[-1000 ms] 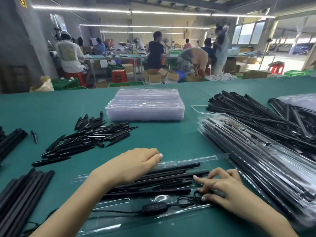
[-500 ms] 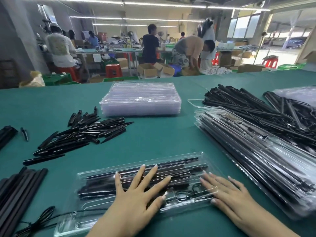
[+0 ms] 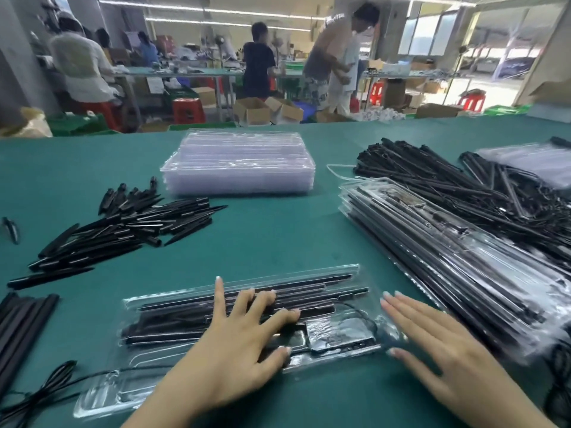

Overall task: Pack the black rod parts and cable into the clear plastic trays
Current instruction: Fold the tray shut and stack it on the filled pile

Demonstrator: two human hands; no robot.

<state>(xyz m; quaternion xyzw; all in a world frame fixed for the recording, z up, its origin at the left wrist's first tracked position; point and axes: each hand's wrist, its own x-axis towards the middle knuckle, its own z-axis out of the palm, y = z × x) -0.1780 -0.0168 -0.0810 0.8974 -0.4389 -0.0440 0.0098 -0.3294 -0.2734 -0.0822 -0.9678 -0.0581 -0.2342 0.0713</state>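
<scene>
Hands lie flat, fingers spread, clamped on nothing: the left hand (image 3: 234,344) presses the lid of the one near clear tray (image 3: 191,307), probably to snap it over its black rods (image 3: 278,288) and cable (image 3: 343,332), while the right hand (image 3: 445,350) rests at its right end. Farther right on the desk (image 3: 278,236) one stack of packed trays (image 3: 448,257) sits; farther off, one loose-part pile (image 3: 123,227) left, one empty-tray stack (image 3: 238,162) centre.

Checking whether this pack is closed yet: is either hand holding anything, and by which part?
Nothing is gripped. The left hand presses flat on the lid of the filled clear tray; the right hand lies open at its right end.
</scene>
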